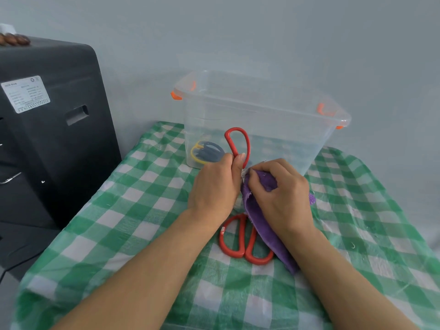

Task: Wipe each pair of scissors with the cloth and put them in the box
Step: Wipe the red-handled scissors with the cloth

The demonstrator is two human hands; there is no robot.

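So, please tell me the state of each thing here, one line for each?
left hand: grips red scissors, held up
right hand: holds purple cloth
second red scissors: lying on the tablecloth
clear box: open, no lid
yellow and blue scissors: inside the box

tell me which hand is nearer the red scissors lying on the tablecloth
Right. The right hand, holding the purple cloth, hovers just above the lying red scissors; the left hand is farther up, gripping another red pair.

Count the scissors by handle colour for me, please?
Red: 2, one held, one on the table
Blue and yellow: 1, in the box
Total: 3
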